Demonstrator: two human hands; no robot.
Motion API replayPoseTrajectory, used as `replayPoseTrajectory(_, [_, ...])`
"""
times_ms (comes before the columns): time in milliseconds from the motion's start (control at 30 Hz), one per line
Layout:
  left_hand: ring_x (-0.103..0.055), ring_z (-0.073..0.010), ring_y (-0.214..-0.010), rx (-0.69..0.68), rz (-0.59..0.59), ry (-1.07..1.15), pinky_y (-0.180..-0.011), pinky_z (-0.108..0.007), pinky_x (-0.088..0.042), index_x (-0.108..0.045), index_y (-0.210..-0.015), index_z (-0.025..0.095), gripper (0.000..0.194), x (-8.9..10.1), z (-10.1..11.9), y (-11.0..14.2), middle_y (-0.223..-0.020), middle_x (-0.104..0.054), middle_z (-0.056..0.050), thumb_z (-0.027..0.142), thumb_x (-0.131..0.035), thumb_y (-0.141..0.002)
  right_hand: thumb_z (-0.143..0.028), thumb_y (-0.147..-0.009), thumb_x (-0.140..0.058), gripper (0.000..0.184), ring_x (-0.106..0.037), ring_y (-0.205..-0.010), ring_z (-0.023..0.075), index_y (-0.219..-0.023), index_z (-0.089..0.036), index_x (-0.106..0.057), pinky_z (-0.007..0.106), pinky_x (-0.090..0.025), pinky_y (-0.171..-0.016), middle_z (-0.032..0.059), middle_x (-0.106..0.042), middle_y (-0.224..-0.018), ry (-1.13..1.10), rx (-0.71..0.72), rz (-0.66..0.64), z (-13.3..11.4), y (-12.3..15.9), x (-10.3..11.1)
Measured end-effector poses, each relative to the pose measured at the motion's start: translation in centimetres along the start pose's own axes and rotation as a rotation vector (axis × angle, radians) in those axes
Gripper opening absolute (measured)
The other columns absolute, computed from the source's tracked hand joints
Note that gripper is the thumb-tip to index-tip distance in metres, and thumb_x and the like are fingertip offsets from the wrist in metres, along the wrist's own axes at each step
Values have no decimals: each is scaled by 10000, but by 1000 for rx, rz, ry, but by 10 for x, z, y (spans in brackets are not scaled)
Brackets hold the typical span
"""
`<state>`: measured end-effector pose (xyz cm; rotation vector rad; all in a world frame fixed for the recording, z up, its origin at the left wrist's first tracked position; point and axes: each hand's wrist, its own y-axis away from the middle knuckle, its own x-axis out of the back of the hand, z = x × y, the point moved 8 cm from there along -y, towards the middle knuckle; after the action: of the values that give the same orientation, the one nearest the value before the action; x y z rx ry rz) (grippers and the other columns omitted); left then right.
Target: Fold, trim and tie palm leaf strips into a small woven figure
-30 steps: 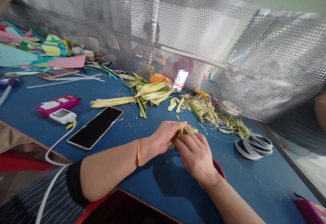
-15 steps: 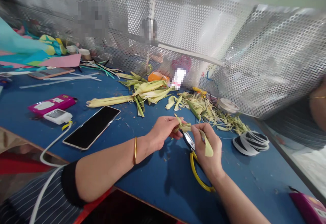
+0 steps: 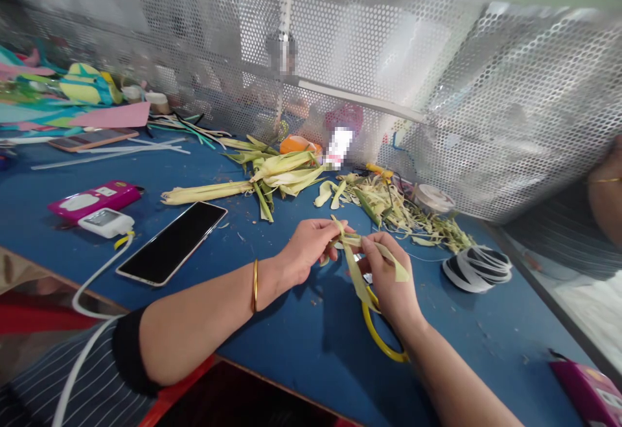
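Note:
Between my hands, above the blue table, are pale green corn husk strips [image 3: 356, 271]. My left hand [image 3: 313, 245] pinches them where they cross, thumb against fingers. My right hand [image 3: 389, 278] grips a strip end between thumb and fingers, and a flap of it sticks out past the knuckles. One long strip hangs down between the two hands. Behind and below my right hand lie yellow-handled scissors [image 3: 381, 336], their blades mostly hidden by the hand and husk. Further back rests a bundle of whole corn husks [image 3: 286, 174].
Husk scraps [image 3: 398, 207] lie at the back right, near a coil of white cord [image 3: 479, 268]. To the left are a black-screened phone [image 3: 172, 242], a magenta device [image 3: 94, 200] and a white cable [image 3: 80, 291]. A perforated metal screen [image 3: 359, 45] stands behind the table [image 3: 291, 349].
A long husk strip now hangs down between my hands, where before only a short piece showed. My right hand has shifted slightly left. The view has turned a little.

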<state>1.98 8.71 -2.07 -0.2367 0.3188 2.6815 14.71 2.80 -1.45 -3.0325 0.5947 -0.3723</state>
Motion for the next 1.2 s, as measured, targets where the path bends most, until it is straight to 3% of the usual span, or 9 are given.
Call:
replayPoseTrajectory(233, [-463,-41,-394,-24,-21,-7,-359,-174,-256,-750,-868,137,288,-1,1,0,-564,-554,24,364,-574,-886,-503,-691,-749,345,-531,-351,135,-692,-217,-557,231,-371,-372,-52,-563,-462,-363,-214,-114,16,2,-16])
replayPoseTrajectory(400, [-467,-42,-388,-12,-45,-45,-348,-176,-240,-755,-866,137,307,-3,1,1,-571,-550,22,382,-572,-888,-474,-616,-814,365,-415,-298,98,-655,-183,-597,218,-309,-335,-93,-416,-358,-437,-251,-63,17,1,-12])
replayPoseTrajectory(567, [-525,-51,-433,-26,-39,-37,-375,-168,-267,-757,-888,138,319,-2,1,1,-609,-597,0,409,-590,-878,-486,-626,-810,424,-408,-299,80,-511,-174,-547,215,-293,-334,-71,-413,-355,-417,-246,-18,20,0,-9])
replayPoseTrajectory(733, [-556,-55,-465,-46,-24,12,-391,-172,-301,-756,-917,136,345,-2,1,1,-760,-680,-45,442,-606,-860,-447,-622,-819,530,-322,-270,54,-392,-197,-413,229,-370,-361,-87,-323,-309,-481,-375,-100,21,5,-18])
replayPoseTrajectory(1000, [-583,-69,-479,-22,-111,74,-414,-174,-352,-759,-957,145,351,-9,-1,1,-747,-688,-49,446,-604,-863,-461,-678,-802,416,-232,-273,39,-568,-179,-516,201,-354,-342,-133,-276,-302,-559,-490,-163,22,6,-21])
replayPoseTrajectory(1200, [-598,-73,-523,-1,-95,167,-439,-170,-399,-747,-964,129,303,-10,-4,1,-807,-709,-70,377,-589,-889,-459,-711,-786,431,-214,-284,34,-560,-186,-489,191,-337,-342,-129,-290,-305,-590,-518,-180,21,7,-22])
